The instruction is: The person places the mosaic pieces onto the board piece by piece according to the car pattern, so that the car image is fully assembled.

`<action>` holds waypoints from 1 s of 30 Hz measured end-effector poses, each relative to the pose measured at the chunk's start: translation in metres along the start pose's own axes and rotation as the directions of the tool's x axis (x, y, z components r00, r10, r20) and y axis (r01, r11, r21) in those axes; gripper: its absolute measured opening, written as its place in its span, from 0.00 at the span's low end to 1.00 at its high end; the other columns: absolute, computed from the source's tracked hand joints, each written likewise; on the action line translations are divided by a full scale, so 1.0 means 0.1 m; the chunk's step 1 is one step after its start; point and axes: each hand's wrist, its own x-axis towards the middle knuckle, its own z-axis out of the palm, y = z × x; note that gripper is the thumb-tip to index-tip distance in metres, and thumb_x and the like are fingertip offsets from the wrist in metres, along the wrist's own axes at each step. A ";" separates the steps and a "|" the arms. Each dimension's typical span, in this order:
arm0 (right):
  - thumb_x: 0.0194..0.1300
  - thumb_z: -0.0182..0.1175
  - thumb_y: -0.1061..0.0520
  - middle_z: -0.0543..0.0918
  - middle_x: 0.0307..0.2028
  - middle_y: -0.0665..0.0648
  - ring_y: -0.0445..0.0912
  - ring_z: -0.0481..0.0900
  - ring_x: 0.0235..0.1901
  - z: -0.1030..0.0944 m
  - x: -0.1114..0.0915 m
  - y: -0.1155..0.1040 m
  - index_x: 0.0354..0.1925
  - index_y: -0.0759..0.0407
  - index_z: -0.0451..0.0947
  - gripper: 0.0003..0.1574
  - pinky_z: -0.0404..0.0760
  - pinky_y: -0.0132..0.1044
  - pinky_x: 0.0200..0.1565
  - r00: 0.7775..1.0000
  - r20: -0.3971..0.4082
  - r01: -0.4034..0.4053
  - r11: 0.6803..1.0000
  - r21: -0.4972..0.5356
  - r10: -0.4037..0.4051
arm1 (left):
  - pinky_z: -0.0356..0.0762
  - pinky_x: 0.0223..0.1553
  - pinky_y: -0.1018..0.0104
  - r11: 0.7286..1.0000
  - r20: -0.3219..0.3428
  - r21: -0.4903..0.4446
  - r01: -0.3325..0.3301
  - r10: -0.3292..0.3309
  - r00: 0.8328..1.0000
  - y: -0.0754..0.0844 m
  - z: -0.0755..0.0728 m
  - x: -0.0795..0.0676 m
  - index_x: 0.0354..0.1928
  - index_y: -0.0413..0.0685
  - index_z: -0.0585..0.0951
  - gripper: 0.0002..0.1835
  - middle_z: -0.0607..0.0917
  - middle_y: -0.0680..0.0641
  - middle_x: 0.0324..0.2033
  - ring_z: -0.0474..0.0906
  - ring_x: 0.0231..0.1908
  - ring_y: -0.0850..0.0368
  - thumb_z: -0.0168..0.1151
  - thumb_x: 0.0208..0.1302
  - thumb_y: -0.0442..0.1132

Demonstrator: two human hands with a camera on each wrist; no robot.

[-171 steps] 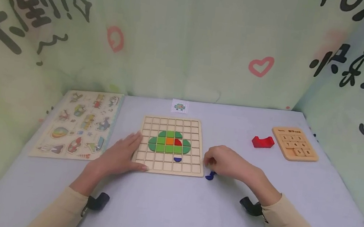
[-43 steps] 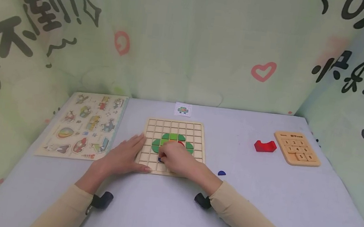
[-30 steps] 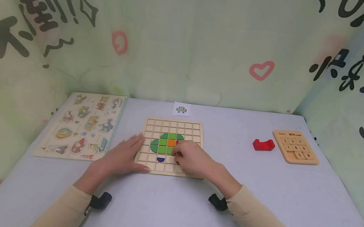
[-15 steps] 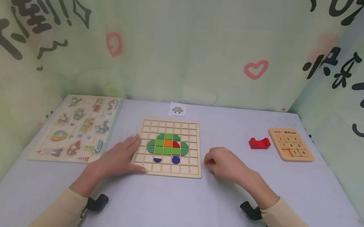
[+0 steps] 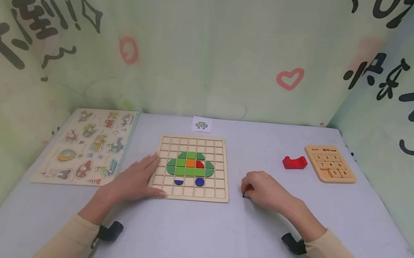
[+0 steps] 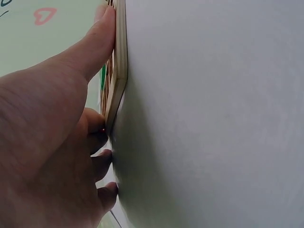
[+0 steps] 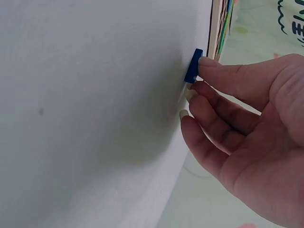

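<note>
A wooden grid board (image 5: 169, 139) lies in the middle of the table in the head view. On it is a shape of green pieces (image 5: 181, 163), with an orange square (image 5: 190, 163) and a red quarter-round piece (image 5: 199, 164). Below it sit a blue half-round piece (image 5: 178, 182) at left and a blue full round (image 5: 199, 182) at right. My left hand (image 5: 135, 177) rests with straight fingers along the board's left edge, thumb at the near corner. Right of the board, my right hand (image 5: 267, 190) pinches another blue half-round piece (image 7: 193, 66) between thumb and fingers, close over the cloth.
A small pattern card (image 5: 201, 124) lies behind the board. To the left is a large picture puzzle board (image 5: 86, 145). At right are a red arched block (image 5: 294, 163) and a wooden number puzzle (image 5: 330, 164). Printed curtains surround the white table (image 5: 195, 234).
My right hand laid a blue half-round piece at the lower left, then completed the blue round at right. It moved right off the board and picked up another half-round piece. My left hand stayed.
</note>
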 end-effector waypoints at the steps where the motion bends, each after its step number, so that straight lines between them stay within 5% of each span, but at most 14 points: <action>1: 0.59 0.67 0.66 0.79 0.27 0.46 0.41 0.74 0.30 0.00 -0.01 0.00 0.29 0.53 0.85 0.08 0.78 0.30 0.34 1.000 0.002 0.001 1.000 0.000 -0.001 | 0.49 0.77 0.40 1.000 0.001 0.000 0.000 0.000 1.000 0.00 0.00 0.00 0.78 0.40 0.50 0.63 0.50 0.40 0.79 0.45 0.79 0.40 0.66 0.52 0.71; 10: 0.61 0.66 0.65 0.76 0.26 0.47 0.42 0.73 0.30 0.01 -0.01 -0.02 0.28 0.51 0.79 0.10 0.77 0.31 0.34 0.999 0.032 0.015 1.000 0.000 -0.015 | 0.50 0.77 0.41 1.000 -0.004 0.007 -0.004 0.004 1.000 0.01 0.01 0.00 0.78 0.40 0.50 0.62 0.50 0.40 0.79 0.45 0.78 0.39 0.66 0.52 0.71; 17: 0.63 0.65 0.65 0.78 0.27 0.45 0.40 0.74 0.30 -0.01 0.08 -0.06 0.30 0.51 0.81 0.09 0.78 0.30 0.35 0.996 -0.034 0.088 0.996 0.022 -0.087 | 0.50 0.77 0.41 1.000 -0.001 -0.003 -0.003 0.003 1.000 0.04 -0.01 -0.02 0.78 0.40 0.51 0.62 0.51 0.40 0.79 0.45 0.78 0.39 0.67 0.53 0.69; 30: 0.62 0.61 0.67 0.84 0.31 0.46 0.42 0.75 0.33 0.06 0.46 -0.47 0.33 0.55 0.86 0.10 0.78 0.30 0.36 0.981 -0.098 0.177 0.978 0.113 -0.166 | 0.50 0.77 0.41 1.000 -0.014 0.011 -0.008 0.009 1.000 0.00 0.01 -0.01 0.78 0.40 0.51 0.62 0.50 0.40 0.79 0.45 0.78 0.40 0.66 0.53 0.71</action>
